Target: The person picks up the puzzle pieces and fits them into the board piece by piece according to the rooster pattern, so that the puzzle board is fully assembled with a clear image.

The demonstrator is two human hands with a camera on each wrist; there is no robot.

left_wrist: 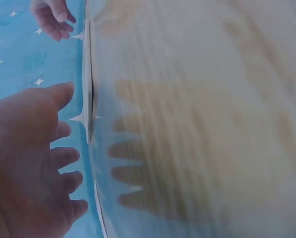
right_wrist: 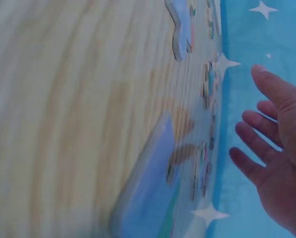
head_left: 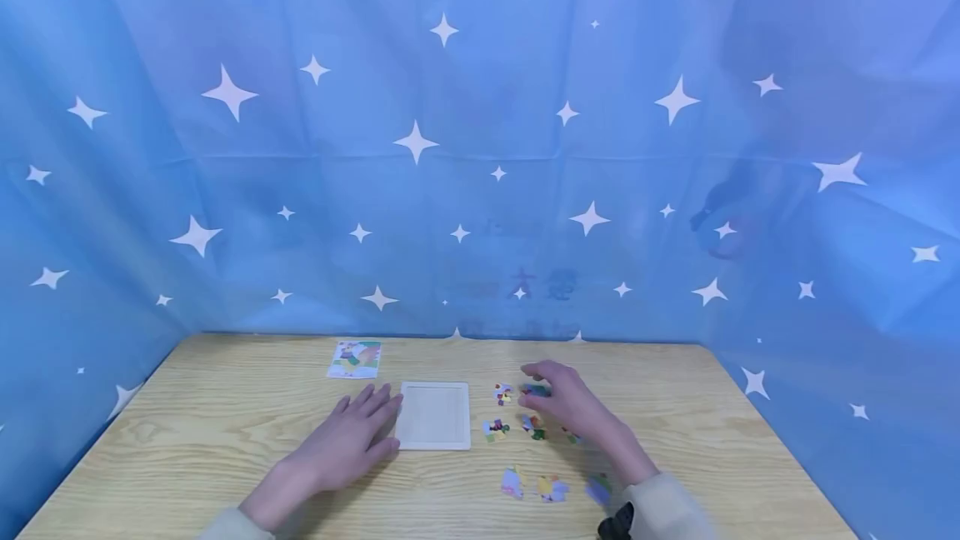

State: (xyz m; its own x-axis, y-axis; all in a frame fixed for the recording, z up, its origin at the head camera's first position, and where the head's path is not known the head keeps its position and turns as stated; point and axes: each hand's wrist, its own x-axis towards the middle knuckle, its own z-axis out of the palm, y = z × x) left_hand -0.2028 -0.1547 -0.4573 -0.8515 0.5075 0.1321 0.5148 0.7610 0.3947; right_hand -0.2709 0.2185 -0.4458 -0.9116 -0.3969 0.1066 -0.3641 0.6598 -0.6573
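Observation:
A white square puzzle tray (head_left: 433, 415) lies flat near the middle of the wooden table. At its left edge is my left hand (head_left: 341, 444), fingers spread, thumb tip by the lower left corner; the left wrist view also shows that hand (left_wrist: 29, 158) with nothing in it. My right hand (head_left: 572, 400) hovers over jigsaw pieces right of the tray, fingers apart and loosely bent. Under its fingertips is a dark green-blue piece (head_left: 535, 390), partly hidden. Around it lie a red-yellow piece (head_left: 502, 394) and other colourful pieces (head_left: 496, 430). In the right wrist view the right palm (right_wrist: 287, 163) holds nothing.
Nearer the front lie a lilac piece (head_left: 513, 482), a yellow-purple piece (head_left: 552, 488) and a blue piece (head_left: 599, 488) close to the right wrist. A picture card (head_left: 355, 359) rests at the back left of the table. Behind hangs a blue starry curtain (head_left: 480, 190).

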